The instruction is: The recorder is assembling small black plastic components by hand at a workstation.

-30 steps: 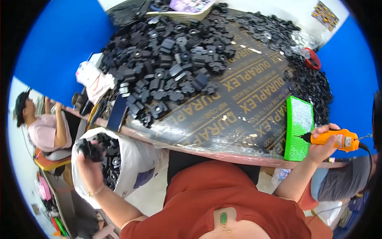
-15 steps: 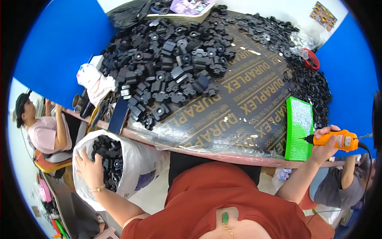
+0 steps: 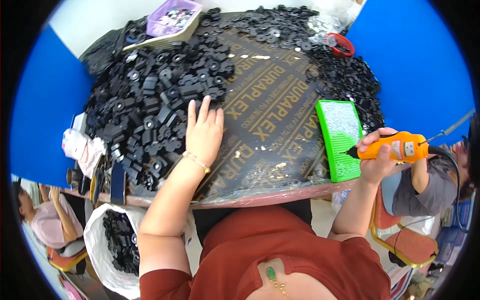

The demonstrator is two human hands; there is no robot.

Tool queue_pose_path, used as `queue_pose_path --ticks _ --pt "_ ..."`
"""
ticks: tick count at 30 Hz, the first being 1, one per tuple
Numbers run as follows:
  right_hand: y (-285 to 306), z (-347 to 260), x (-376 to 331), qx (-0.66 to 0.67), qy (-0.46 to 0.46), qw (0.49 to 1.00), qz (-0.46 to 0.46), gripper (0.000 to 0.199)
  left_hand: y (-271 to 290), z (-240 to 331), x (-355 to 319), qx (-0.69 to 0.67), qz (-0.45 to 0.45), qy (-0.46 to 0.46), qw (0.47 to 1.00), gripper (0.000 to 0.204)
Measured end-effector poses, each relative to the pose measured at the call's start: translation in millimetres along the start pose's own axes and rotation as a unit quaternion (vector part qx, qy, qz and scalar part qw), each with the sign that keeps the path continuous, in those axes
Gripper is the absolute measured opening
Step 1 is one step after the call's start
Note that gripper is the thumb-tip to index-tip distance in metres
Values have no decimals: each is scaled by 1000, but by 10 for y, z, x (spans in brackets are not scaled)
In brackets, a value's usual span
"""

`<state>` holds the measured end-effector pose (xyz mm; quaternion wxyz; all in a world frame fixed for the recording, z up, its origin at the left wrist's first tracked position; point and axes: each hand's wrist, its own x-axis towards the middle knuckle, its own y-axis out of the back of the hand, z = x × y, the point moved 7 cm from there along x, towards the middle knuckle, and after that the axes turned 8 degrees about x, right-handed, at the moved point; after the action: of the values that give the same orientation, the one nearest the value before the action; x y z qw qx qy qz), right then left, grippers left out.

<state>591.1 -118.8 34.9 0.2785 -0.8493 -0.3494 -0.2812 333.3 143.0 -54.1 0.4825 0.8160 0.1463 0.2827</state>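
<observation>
Head camera: At the centre of the frame, a worker's left hand (image 3: 205, 135) is spreading, empty, over the right edge of a heap of black plastic parts (image 3: 155, 100), its fingers standing slightly apart; whether the fingertips are touching the parts, the view is not showing. At right, the right hand (image 3: 376, 155) is clamping its fingers around an orange electric screwdriver (image 3: 395, 148), whose dark tip (image 3: 354, 152) is pointing left across a green tray (image 3: 329, 145) that is holding small silvery pieces (image 3: 340, 116).

That closeness is posing the likeliest risk: a dip of the wrist could be knocking the tray and scattering its contents, while a snag on the black cord (image 3: 452, 165) could be jerking the tool aside. Loosely piled parts could be sliding if one is being pulled from low in the heap.

The dark printed tabletop (image 3: 260, 165) is showing pale flecks, with smaller black pieces (image 3: 350, 80) and a red bowl (image 3: 351, 48) sitting upper right, and a lilac basket (image 3: 162, 31) upper left. Blue partitions (image 3: 420, 80) are flanking the table; a white sack (image 3: 94, 245) of black parts is standing lower left. Co-workers (image 3: 425, 187) are sitting at both sides.
</observation>
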Motion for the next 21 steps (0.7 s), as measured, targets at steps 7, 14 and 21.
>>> queue_pose_path --ticks 7,14,21 --pt "404 51 24 -20 -30 997 62 29 330 371 97 -588 -78 20 805 53" --pt "-153 -712 38 -457 366 806 88 74 176 514 218 -793 -94 119 590 59" --pt "-767 734 807 -549 126 819 -108 29 -82 608 238 -843 -142 134 501 42"
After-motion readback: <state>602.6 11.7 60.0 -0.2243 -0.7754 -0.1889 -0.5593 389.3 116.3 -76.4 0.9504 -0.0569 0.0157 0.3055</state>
